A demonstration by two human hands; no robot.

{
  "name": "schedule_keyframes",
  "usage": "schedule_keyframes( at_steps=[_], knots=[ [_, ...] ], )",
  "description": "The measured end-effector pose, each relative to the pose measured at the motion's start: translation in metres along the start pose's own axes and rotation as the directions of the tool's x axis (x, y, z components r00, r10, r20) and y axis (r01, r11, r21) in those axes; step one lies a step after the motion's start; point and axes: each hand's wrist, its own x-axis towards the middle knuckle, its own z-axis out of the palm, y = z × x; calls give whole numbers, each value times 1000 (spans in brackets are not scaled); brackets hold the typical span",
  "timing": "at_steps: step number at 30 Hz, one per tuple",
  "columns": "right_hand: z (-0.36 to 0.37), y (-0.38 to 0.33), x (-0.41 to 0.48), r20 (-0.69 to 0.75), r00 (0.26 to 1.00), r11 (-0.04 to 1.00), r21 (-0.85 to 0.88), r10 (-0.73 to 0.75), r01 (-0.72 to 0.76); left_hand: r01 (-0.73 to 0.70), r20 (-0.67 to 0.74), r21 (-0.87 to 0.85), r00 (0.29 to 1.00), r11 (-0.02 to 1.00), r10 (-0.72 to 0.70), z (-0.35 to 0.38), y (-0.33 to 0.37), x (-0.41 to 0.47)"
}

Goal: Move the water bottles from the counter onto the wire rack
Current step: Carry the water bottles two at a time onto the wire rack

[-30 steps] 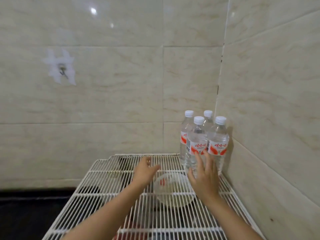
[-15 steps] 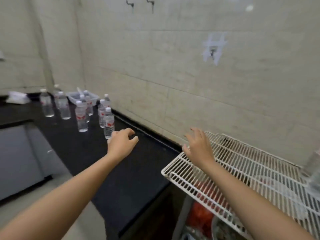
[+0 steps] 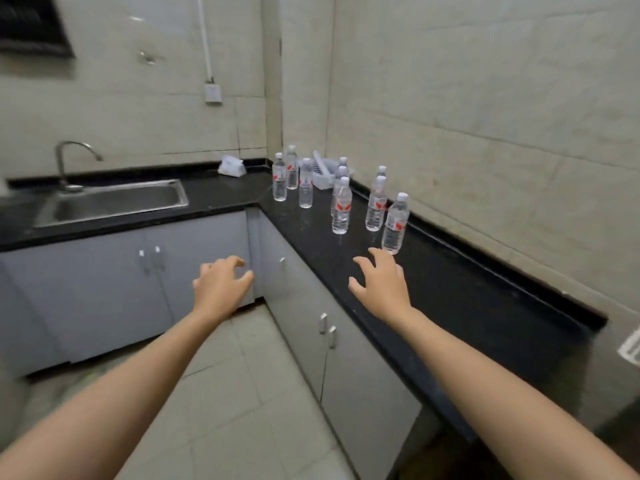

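Several clear water bottles with white caps and red-and-white labels stand on the black counter along the right wall. The nearest bottle is just beyond my right hand, which hovers over the counter with fingers spread and holds nothing. Two more bottles stand a little farther back, and others cluster near the corner. My left hand is out in front of the cabinet doors, fingers curled apart and empty. Only a corner of the white wire rack shows at the right edge.
A steel sink with a curved tap is set in the counter on the left. A white plastic tray and a crumpled white bag lie near the corner. Grey cabinets stand below, over a tiled floor.
The view has swung left from the wire rack to the counter. Both empty hands have left the rack and now reach toward the bottles on the counter.
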Motion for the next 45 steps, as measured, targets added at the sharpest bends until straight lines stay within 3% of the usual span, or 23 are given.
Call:
schedule_keyframes(
  at_steps=[10,19,29,36,45],
  knots=[
    [80,-149,106,160,960,973,75,-229,219,237,-129,-16,963,971,-237,-76,-134,61],
    [151,-217,251,227,922,948,143,-312,285,147,-280,-108,945,983,-172,-121,-166,187],
    [222,-267,391,327,882,938,190,-339,290,251,-276,-212,912,945,-304,-106,-225,327],
    [281,-282,449,391,874,956,168,-288,240,273,-246,-218,914,937,-323,-87,-284,415],
    [314,-290,556,318,947,997,75,-40,16,112,-127,-325,979,939,-160,-64,-327,599]
  ],
)
